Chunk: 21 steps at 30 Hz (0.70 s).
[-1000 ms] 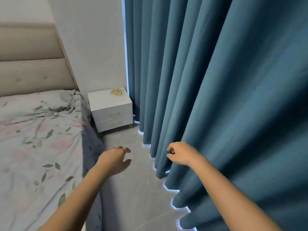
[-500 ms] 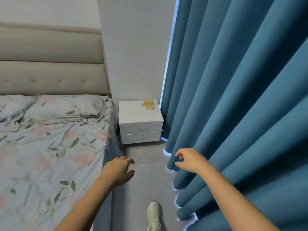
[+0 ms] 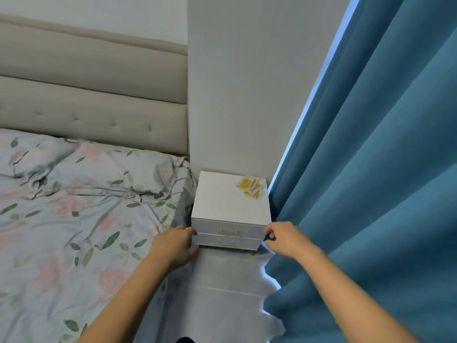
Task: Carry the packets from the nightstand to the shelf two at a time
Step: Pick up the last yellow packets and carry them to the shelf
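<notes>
A small pile of yellow-and-white packets [image 3: 250,188] lies on the back right corner of a white two-drawer nightstand [image 3: 222,206], close to the wall and to the edge of a blue curtain [image 3: 371,169]. The packets overlap one another, and their number cannot be told from this distance. The nightstand stands on short gold legs in the narrow gap between a bed [image 3: 74,219] and the curtain, its two drawers shut and each fitted with a slim gold handle.

Both of the person's bare arms reach forward over the grey tiled floor [image 3: 227,305]. The left hand [image 3: 173,246] hangs in front of the nightstand's lower left corner, fingers loosely curled and holding nothing; whether it touches the cabinet cannot be told. The right hand [image 3: 284,238] is level with the nightstand's right front corner, just beside the curtain's folds, its fingers bent inward with the thumb and forefinger drawn near each other, and nothing is visible in its grasp. Neither hand is on the packets, which lie well beyond the fingertips on the far side of the top.

The bed carries a rumpled pale cover printed with pink flowers and green leaves, and a padded beige headboard [image 3: 94,90] with button tufting rises behind it. A plain white wall [image 3: 247,82] stands behind the nightstand, and bright daylight shows along the curtain's edge.
</notes>
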Each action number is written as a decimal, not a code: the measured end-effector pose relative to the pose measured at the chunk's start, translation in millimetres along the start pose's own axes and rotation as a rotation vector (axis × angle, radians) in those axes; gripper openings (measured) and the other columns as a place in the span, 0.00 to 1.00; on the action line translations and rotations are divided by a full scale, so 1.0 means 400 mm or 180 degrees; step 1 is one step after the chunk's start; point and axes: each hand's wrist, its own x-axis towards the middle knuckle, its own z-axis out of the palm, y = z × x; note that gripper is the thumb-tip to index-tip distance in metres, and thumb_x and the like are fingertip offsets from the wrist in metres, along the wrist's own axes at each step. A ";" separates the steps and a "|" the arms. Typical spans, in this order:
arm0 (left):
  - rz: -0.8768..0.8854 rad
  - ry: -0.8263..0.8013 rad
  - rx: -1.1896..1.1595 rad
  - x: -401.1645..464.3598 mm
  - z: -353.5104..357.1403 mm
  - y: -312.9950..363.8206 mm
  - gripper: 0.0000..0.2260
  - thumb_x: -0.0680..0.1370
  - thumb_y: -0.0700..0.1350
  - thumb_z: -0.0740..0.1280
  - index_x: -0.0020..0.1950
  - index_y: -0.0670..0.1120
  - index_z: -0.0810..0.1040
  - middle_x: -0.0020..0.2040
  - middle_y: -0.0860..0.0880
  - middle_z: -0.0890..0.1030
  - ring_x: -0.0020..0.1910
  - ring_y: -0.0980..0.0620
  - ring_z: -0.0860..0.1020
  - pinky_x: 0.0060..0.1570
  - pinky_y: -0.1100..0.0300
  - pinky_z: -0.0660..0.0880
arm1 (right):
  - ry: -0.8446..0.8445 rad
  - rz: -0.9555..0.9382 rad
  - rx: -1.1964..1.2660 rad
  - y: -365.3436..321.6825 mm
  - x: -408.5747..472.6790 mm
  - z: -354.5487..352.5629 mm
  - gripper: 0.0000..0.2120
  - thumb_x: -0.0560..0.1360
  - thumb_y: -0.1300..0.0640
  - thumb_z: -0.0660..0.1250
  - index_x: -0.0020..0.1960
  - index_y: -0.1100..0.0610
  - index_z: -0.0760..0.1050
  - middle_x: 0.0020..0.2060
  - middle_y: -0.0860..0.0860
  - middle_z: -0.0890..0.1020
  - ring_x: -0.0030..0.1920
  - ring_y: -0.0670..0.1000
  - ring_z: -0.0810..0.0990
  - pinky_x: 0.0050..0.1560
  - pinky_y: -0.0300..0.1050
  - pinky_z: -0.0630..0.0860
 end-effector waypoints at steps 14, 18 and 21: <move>0.0087 -0.0012 -0.0431 0.737 -0.008 -0.039 0.21 0.79 0.54 0.59 0.72 0.53 0.67 0.66 0.51 0.75 0.64 0.48 0.74 0.57 0.53 0.73 | -0.0200 0.0190 0.0227 0.058 0.675 -0.076 0.17 0.77 0.53 0.64 0.65 0.49 0.72 0.60 0.48 0.79 0.57 0.50 0.78 0.50 0.40 0.73; 0.0198 -0.0228 -0.0383 0.885 0.044 -0.025 0.20 0.80 0.54 0.58 0.72 0.53 0.67 0.65 0.50 0.75 0.63 0.47 0.73 0.57 0.53 0.72 | -0.0060 0.0389 0.0594 0.090 0.845 -0.071 0.13 0.76 0.54 0.66 0.60 0.47 0.76 0.55 0.46 0.81 0.53 0.50 0.79 0.51 0.45 0.76; 0.0135 -0.0340 -0.0349 0.992 0.091 -0.039 0.20 0.80 0.53 0.57 0.72 0.52 0.67 0.66 0.50 0.75 0.63 0.46 0.73 0.57 0.52 0.71 | -0.0085 0.0528 0.0816 0.127 0.982 -0.045 0.11 0.75 0.54 0.67 0.58 0.49 0.77 0.51 0.47 0.82 0.52 0.51 0.80 0.50 0.44 0.76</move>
